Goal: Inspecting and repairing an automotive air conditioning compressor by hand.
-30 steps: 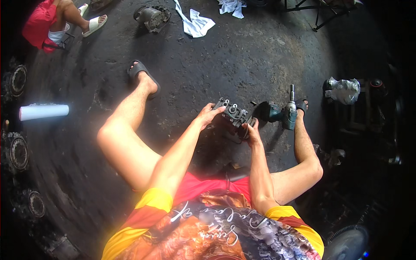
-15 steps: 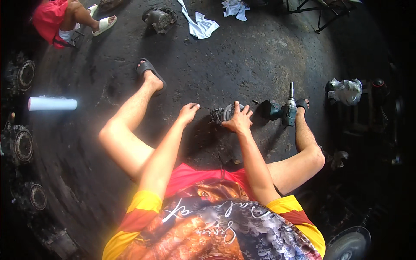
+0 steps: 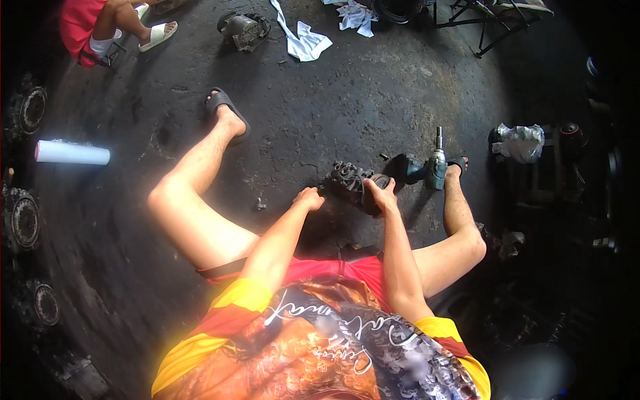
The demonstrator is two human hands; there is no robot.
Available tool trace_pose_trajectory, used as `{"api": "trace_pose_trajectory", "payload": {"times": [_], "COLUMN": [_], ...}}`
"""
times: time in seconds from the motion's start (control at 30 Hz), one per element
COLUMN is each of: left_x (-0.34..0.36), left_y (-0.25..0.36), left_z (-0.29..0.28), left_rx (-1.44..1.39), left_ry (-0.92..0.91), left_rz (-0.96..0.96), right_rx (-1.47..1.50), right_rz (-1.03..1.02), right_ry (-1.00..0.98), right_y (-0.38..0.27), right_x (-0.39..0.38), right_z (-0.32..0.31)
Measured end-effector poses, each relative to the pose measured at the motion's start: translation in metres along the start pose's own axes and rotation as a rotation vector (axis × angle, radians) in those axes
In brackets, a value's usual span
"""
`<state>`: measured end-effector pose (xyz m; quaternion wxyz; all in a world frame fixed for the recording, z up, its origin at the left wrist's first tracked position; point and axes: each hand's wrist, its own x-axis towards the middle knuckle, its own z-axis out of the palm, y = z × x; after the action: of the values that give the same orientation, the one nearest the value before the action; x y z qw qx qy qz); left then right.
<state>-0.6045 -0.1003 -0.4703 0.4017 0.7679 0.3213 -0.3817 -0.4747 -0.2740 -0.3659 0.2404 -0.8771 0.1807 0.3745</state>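
A dark, grimy machine part with a round pulley-like end is tilted on the floor between my legs. My right hand grips its round end, thumb and fingers around the edge. Close to its left side, my left hand is closed with the fingers curled; what they hold, if anything, is hidden. A small metal piece lies on the floor left of my left hand. To the right, a teal and black cordless impact wrench with a long socket rests by my right foot.
A white roll lies at the left. Another machine part and white rags are at the far side, near a seated person's sandalled foot. A plastic-wrapped part stands at the right. Round metal parts line the left edge.
The machine part has been turned, its round end now toward the right. My right hand has gone from lying over it to gripping its edge. My left hand has moved right and nearer me.
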Motion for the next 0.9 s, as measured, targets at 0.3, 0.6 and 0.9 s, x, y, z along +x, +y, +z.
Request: {"api": "trace_pose_trajectory", "payload": {"times": [0.3,0.6,0.9], "left_x": [-0.016,-0.034,-0.029], "left_y": [0.016,-0.008,0.002], "left_z": [0.023,-0.008,0.013], "left_rx": [0.307,-0.184,-1.233], "left_ry": [-0.137,0.136,0.209], "left_rz": [0.039,-0.378,0.022], "right_rx": [-0.061,-0.441,-0.486], "right_rz": [0.020,-0.409,-0.426], "right_ry": [0.040,0.160,0.099], "right_y": [0.022,-0.017,-0.038], "right_x": [-0.007,-0.040,-0.033], "right_z": [0.030,0.053,0.054]}}
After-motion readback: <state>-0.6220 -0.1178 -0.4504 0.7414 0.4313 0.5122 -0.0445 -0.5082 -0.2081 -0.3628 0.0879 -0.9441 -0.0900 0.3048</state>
